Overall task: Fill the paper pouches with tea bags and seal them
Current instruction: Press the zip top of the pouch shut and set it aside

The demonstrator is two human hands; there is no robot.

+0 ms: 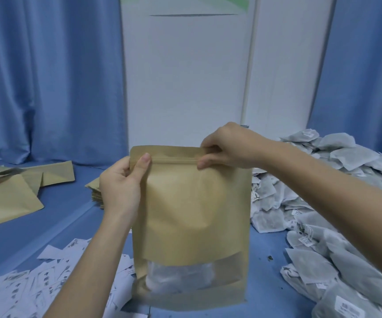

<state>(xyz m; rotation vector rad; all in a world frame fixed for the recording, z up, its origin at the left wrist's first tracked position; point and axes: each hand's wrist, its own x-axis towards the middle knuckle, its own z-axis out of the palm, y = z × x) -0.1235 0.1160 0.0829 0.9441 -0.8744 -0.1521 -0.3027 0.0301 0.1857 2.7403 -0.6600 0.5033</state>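
You are holding the paper pouch (pixel 192 216) upright in front of you, above the blue table (pixel 75 216), and everything else can be placed from it. Your left hand (pixel 122 182) grips the pouch's top left corner, the thumb pressed flat on the front just below the upper edge and the fingers curled behind. Your right hand (pixel 226 146) pinches the top edge toward the pouch's right side, thumb on the front at the zip strip (pixel 174 159), fingers folded over the rim. The strip runs as a straight ridge between your two hands. Low on the pouch, the clear window (pixel 181 277) shows pale tea bags inside, blurred.

To the right of the pouch, a large heap of loose tea bags (pixel 337 203) spreads across the table, reaching from behind it to the near edge. To the left of the pouch and behind your left hand lies a stack of flat pouches (pixel 94 191); farther left are more flat brown pouches (pixel 8 193). Below and left of the pouch, printed paper slips (pixel 36 281) are scattered.
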